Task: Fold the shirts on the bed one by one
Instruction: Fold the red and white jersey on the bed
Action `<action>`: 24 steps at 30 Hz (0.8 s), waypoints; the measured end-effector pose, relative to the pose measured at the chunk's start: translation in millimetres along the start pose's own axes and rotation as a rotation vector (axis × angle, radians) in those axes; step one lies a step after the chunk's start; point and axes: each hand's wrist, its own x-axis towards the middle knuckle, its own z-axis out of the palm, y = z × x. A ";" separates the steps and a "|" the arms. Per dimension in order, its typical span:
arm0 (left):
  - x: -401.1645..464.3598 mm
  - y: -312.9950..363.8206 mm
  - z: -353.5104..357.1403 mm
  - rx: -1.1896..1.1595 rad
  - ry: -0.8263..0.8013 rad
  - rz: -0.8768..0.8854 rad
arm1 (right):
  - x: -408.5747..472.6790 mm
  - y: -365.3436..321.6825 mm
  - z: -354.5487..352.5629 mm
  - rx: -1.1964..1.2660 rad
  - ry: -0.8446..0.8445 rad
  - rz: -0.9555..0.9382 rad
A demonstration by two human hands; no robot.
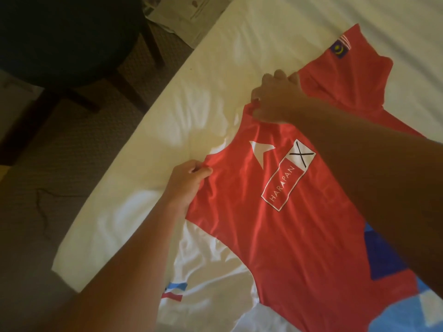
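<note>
A red shirt [275, 226] with a white arrow mark and a "HARAPAN" label lies spread on the white bed [215, 56]. One sleeve with a flag patch [340, 47] points to the far right. My left hand [189, 180] pinches the shirt's left edge. Farther up, my right hand [275, 97] grips the cloth near the collar. Beneath the red shirt lies a white shirt [211, 271] with small blue and red stripes. A blue patterned shirt [395, 271] shows at the lower right, partly hidden by my right arm.
The bed's edge runs diagonally from lower left to upper right. Beyond it are patterned carpet [60, 144], a dark chair [72, 44] with wooden legs and papers [182, 15] on the floor at the top.
</note>
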 end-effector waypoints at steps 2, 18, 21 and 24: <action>1.2 -0.4 -1.4 0.018 0.005 0.010 | 6.0 -6.9 -0.5 -0.006 -0.018 -0.016; -34.0 -7.6 -29.7 0.314 0.036 0.041 | -95.8 -46.8 50.8 0.480 0.385 0.163; -54.9 -15.5 -42.4 0.436 0.010 0.034 | -152.0 -74.5 73.6 0.555 0.378 0.281; -75.9 -32.5 -59.9 0.524 -0.036 -0.096 | -220.4 -113.6 102.8 0.623 0.365 0.438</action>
